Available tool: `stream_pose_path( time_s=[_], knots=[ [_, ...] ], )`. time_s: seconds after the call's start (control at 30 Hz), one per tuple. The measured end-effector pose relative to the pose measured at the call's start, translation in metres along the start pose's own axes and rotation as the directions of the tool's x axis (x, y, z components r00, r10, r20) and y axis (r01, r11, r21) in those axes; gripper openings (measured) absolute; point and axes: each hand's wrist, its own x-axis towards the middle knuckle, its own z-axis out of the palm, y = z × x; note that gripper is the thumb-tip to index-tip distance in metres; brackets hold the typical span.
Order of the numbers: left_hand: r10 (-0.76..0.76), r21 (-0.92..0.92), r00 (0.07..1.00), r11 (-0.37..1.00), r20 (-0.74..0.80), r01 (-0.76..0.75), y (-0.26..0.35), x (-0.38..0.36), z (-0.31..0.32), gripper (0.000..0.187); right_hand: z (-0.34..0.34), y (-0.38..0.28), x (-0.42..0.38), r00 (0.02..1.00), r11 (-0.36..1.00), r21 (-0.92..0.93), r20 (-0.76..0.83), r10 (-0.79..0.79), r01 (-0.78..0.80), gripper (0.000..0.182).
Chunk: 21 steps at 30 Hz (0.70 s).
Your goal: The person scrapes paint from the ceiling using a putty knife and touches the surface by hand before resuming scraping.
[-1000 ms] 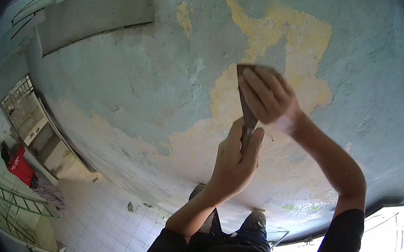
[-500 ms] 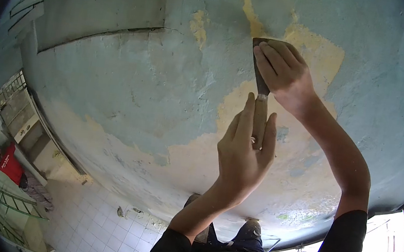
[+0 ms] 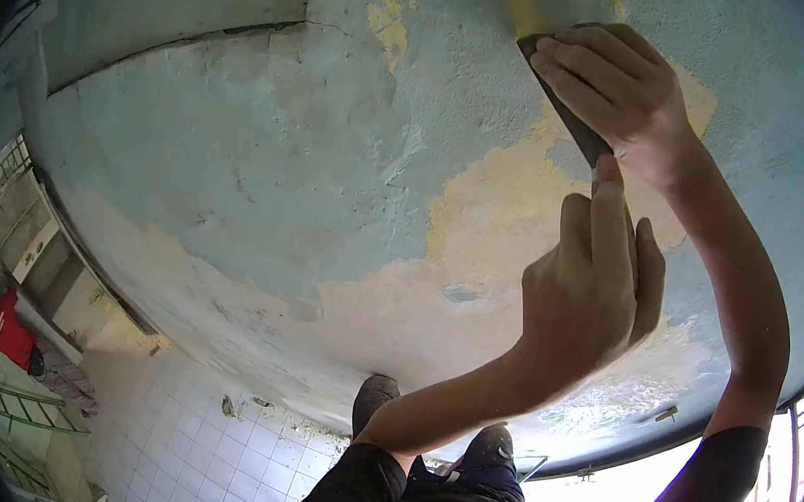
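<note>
Scraper [image 3: 574,122], upper right, is gripped low by the left hand [image 3: 587,284], right hand [image 3: 623,89] fingers clasping its top, likely for firmer pressure on the wall [image 3: 331,172].

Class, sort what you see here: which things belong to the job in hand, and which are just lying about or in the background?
In the job:
scraper
left grip and right grip, both on the scraper
patchy wall

Apparently not in the job:
dark scrap on the tiled floor
green metal frame
person in red
</note>
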Motion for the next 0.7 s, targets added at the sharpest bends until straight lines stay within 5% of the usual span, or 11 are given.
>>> stream_pose_path(
  time_s=[0.7],
  knots=[
    [-0.014, -0.001, 0.997, 1.0, -0.072, 0.014, -0.007, -0.002, -0.002, 0.035, 0.003, -0.002, 0.004, 0.999, 0.998, 0.047, 0.014, -0.031, 0.03, 0.028]
  ],
)
